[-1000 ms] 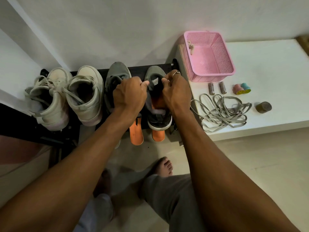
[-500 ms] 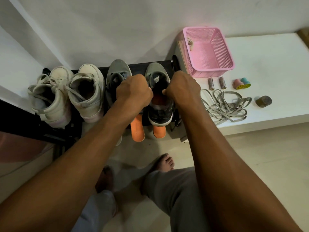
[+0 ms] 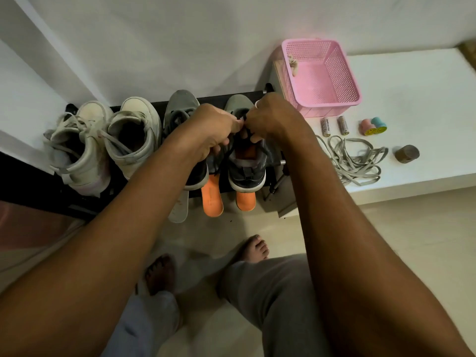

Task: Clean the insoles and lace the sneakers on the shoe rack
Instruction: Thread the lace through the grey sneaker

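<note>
Head view looks down on a black shoe rack against a white wall, with both arms reaching to it. The left grip and right grip meet over the right-hand grey sneaker, fingers curled, each pinching a dark lace just above the shoe's opening; orange shows inside that opening. A ring sits on a finger of the right grip. The second grey sneaker stands just beside it on the left, partly hidden by the left grip and wrist. Further left stand two white sneakers, their pale laces loose and crossing. Two orange insoles stick out from under the grey pair at the rack's front edge, and a grey insole lies beside them on the left. To the right, a white worktop carries a pink basket at the back, two batteries near it, a pair of small pink and teal spools, a brown roll, and a loose heap of grey laces near the front edge. Bare feet rest on the floor below.
</note>
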Motion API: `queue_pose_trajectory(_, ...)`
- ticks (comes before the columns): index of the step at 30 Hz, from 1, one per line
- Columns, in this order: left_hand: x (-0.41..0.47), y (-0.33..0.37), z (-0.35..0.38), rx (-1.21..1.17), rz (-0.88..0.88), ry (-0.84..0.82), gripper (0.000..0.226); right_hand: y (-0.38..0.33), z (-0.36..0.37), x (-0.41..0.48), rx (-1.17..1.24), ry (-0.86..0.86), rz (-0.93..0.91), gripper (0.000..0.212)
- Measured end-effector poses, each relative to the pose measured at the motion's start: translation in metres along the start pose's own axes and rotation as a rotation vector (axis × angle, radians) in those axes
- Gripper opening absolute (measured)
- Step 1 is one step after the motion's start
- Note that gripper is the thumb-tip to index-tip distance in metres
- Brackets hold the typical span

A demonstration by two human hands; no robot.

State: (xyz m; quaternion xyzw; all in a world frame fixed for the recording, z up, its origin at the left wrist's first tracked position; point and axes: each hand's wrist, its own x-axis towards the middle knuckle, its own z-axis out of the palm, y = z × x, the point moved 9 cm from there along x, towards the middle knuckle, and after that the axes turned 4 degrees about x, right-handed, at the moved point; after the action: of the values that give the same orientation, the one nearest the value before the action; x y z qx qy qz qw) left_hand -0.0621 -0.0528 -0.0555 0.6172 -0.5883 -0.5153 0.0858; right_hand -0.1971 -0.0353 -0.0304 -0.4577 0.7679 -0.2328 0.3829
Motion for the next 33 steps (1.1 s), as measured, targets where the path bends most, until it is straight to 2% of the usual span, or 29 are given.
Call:
queue_pose_trajectory(4, -0.002, 0.006, -0.009, -0.061, 0.044, 0.073, 0.019, -0.004, -0.007, -0.001, 0.088, 0.019, -0.024, 0.022)
queue_pose_trajectory(7, -0.003, 0.004, -0.018, -0.107, 0.087, 0.136, 0.015, -0.010, -0.018, -0.005, 0.064, 0.090, -0.066, 0.013)
queue_pose_trajectory(9, -0.003, 0.006, -0.021, -0.152, 0.145, 0.151, 0.016, -0.010, -0.021, -0.006, 0.156, 0.117, -0.050, 0.014)
queue_pose_trajectory(12, -0.004, 0.012, -0.021, -0.208, 0.224, 0.173, 0.018, -0.007, -0.014, 0.000, 0.224, 0.061, 0.001, 0.015)
queue_pose_trajectory(17, -0.006, 0.015, -0.027, -0.269, 0.249, 0.260, 0.022, -0.013, -0.017, 0.003, 0.292, 0.057, 0.001, 0.007)
queue_pose_trajectory(19, -0.004, 0.013, -0.029, -0.283, 0.228, 0.280, 0.023, -0.017, -0.017, 0.001, 0.225, 0.023, -0.033, 0.016)
queue_pose_trajectory(21, -0.001, 0.008, -0.028, -0.318, 0.182, 0.270, 0.026, -0.023, -0.018, -0.003, 0.179, 0.000, -0.077, 0.022)
queue_pose_trajectory(24, 0.005, 0.000, -0.025, -0.417, 0.093, 0.218, 0.039, -0.029, -0.023, -0.016, 0.284, 0.030, -0.147, 0.013)
queue_pose_trajectory(28, 0.011, 0.001, -0.017, -0.530, 0.066, 0.122, 0.036, -0.028, -0.021, -0.024, 0.459, 0.042, -0.170, 0.009)
queue_pose_trajectory(33, 0.013, -0.001, -0.012, -0.579, 0.026, 0.062, 0.033, -0.024, -0.020, -0.022, 0.505, 0.079, -0.138, 0.021)
